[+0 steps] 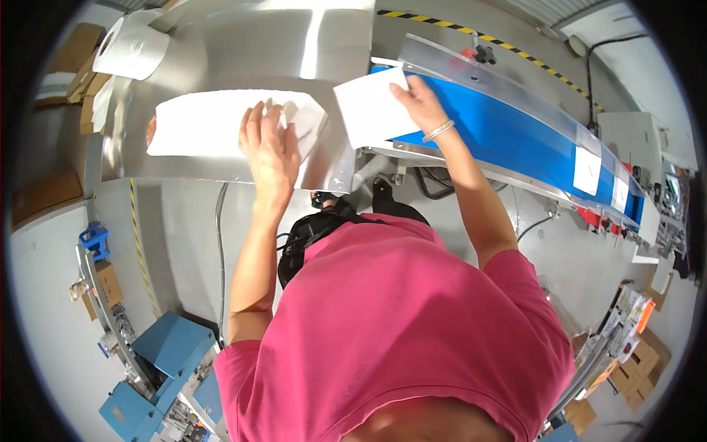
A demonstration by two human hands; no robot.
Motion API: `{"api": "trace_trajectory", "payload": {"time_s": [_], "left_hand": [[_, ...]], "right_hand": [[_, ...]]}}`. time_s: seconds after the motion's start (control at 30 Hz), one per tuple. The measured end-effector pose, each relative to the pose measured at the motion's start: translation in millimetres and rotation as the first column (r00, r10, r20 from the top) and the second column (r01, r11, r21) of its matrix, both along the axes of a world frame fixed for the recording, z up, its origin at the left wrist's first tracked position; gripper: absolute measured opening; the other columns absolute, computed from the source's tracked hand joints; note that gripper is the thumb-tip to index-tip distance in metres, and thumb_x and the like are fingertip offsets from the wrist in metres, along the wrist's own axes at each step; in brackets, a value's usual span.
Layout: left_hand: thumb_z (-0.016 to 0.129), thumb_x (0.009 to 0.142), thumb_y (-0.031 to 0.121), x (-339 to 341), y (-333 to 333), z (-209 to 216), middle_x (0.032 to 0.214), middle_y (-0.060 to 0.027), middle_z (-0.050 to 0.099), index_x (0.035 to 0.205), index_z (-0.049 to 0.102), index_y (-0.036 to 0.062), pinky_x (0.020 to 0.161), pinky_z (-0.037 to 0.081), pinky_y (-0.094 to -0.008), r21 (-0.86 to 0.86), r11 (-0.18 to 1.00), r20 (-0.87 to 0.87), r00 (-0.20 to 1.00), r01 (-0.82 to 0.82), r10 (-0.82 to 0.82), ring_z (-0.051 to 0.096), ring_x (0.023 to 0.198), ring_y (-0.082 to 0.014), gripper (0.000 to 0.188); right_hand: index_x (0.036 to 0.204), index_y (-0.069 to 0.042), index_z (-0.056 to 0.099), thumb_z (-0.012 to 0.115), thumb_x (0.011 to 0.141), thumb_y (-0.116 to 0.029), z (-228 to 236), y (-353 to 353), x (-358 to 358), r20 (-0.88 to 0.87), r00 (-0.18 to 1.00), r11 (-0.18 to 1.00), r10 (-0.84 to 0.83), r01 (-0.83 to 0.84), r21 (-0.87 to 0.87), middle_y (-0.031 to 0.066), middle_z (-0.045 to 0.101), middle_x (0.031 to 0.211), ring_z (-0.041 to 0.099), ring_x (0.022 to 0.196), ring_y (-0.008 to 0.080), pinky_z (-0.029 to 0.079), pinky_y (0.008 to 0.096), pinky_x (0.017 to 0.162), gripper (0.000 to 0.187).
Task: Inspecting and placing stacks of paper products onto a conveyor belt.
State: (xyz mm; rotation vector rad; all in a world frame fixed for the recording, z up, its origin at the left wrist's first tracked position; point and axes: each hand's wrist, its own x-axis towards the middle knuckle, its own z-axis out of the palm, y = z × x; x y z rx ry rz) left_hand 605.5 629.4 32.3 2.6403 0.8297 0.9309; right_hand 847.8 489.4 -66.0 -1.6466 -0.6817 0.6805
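A square white sheet (368,109) was pinched by the right hand (425,105) partly over the blue conveyor belt (508,136). On the steel table (250,48), stacked white sheets (199,121) were touched by the half-curled left hand (271,151); any hold could not be told.

White sheet (368,110), one: squarish, plain, held slantwise at the end of the blue conveyor belt (501,132). White pile (199,121), one: elongated, lying lengthwise on the metal table (228,55), its belt-side end loosely ruffled.
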Motion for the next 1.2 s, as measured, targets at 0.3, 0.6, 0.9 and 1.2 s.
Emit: {"api": "trace_trajectory", "payload": {"time_s": [0.3, 0.6, 0.9, 1.2], "left_hand": [[0.065, 0.077, 0.000, -6, 1, 0, 0.121, -0.0149, 0.054, 0.105, 0.066, 0.0052, 0.097, 0.040, -0.0436, 0.023, 1.000, -0.027, 1.000, 0.008, -0.008, 0.048, 0.116, -0.0351, 0.028], [0.065, 0.076, -0.001, -7, -6, 11, 0.128, -0.0151, 0.050, 0.102, 0.067, 0.0087, 0.100, 0.036, -0.0456, -0.027, 0.999, -0.082, 0.996, 0.046, -0.048, 0.042, 0.123, -0.0368, 0.028], [0.066, 0.079, 0.006, -9, 1, 10, 0.130, -0.0157, 0.048, 0.105, 0.065, 0.0070, 0.102, 0.032, -0.0473, -0.008, 1.000, -0.081, 0.997, 0.016, -0.017, 0.039, 0.126, -0.0366, 0.025], [0.064, 0.080, 0.002, -8, 14, 0, 0.124, -0.0162, 0.052, 0.106, 0.064, 0.0044, 0.098, 0.036, -0.0472, -0.030, 0.999, -0.020, 1.000, 0.013, -0.014, 0.044, 0.119, -0.0380, 0.027]], "right_hand": [[0.110, 0.000, 0.055, 0.063, 0.083, -0.042, -3, -121, 72, 0.644, 0.715, 0.706, -0.273, 0.603, -0.371, 0.0223, 0.064, 0.091, 0.062, 0.082, 0.0374, 0.049, 0.0410, 0.075, 0.051], [0.120, -0.012, 0.056, 0.075, 0.075, -0.019, 72, -27, -11, 0.512, 0.844, 0.986, 0.159, -0.109, -0.127, 0.0091, 0.058, 0.116, 0.057, 0.105, 0.0226, 0.049, 0.0347, 0.087, 0.049], [0.123, -0.003, 0.049, 0.066, 0.086, -0.023, 70, 42, -51, 0.070, 0.830, 0.810, 0.554, -0.518, -0.274, 0.0103, 0.055, 0.114, 0.055, 0.102, 0.0152, 0.047, 0.0302, 0.088, 0.045], [0.115, -0.002, 0.051, 0.064, 0.084, -0.041, -5, -116, 51, 0.550, 0.686, 0.619, -0.477, 0.706, -0.343, 0.0223, 0.062, 0.097, 0.059, 0.090, 0.0395, 0.047, 0.0388, 0.082, 0.051]]}}
